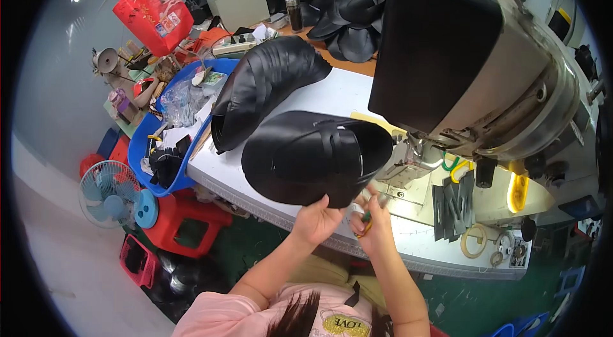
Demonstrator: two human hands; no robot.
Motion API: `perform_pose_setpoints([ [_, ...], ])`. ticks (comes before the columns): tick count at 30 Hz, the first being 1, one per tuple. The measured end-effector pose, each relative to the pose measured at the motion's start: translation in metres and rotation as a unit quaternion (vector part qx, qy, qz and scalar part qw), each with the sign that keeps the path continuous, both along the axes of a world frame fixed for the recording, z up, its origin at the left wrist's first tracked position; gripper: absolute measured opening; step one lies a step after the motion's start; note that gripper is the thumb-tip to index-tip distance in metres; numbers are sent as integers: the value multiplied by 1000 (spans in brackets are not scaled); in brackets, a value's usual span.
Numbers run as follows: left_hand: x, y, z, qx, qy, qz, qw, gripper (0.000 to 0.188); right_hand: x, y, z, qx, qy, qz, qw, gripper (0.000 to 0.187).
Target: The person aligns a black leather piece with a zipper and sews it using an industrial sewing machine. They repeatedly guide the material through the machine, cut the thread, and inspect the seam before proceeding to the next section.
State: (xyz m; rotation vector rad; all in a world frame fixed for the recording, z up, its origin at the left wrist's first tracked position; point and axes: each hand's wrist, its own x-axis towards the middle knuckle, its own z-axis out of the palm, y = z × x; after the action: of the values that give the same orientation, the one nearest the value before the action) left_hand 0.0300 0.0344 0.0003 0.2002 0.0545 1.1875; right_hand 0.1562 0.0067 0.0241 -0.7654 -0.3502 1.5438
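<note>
A black leather shoe upper point(294, 158) is held up over the front edge of the white table point(220, 168). My left hand point(317, 221) is closed on its lower edge, thumb on the outer side. Close by, my right hand point(378, 225) has its fingers curled round small scissors point(366, 221) with yellow and green on them, partly hidden by the fingers. The right fingertips are near the upper's lower right edge; whether they touch it I cannot tell. Behind lies a curved stack of nested black uppers point(271, 85).
A large sewing machine point(472, 69) rises on the right. Black strips point(454, 206) hang near a tape roll point(474, 241). At left stand a blue basket point(137, 145) with bags and cloth, a red stool point(185, 225) and a fan point(112, 193). More black pieces point(354, 14) lie behind.
</note>
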Motion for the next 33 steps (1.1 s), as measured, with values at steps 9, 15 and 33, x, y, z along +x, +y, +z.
perform_pose_setpoints([
  [9, -104, -1, -75, 414, 410, -215, 784, 86, 48, 8, -8, -15, 8, 8, 1000, 25],
  [15, -84, -4, -23, 13, 59, -162, 985, 70, 63, 11, -25, 38, 44, 56, 997, 27],
  [33, -36, -28, -17, -102, -6, -189, 977, 53, 52, -9, -36, 23, 115, 69, 991, 41],
])
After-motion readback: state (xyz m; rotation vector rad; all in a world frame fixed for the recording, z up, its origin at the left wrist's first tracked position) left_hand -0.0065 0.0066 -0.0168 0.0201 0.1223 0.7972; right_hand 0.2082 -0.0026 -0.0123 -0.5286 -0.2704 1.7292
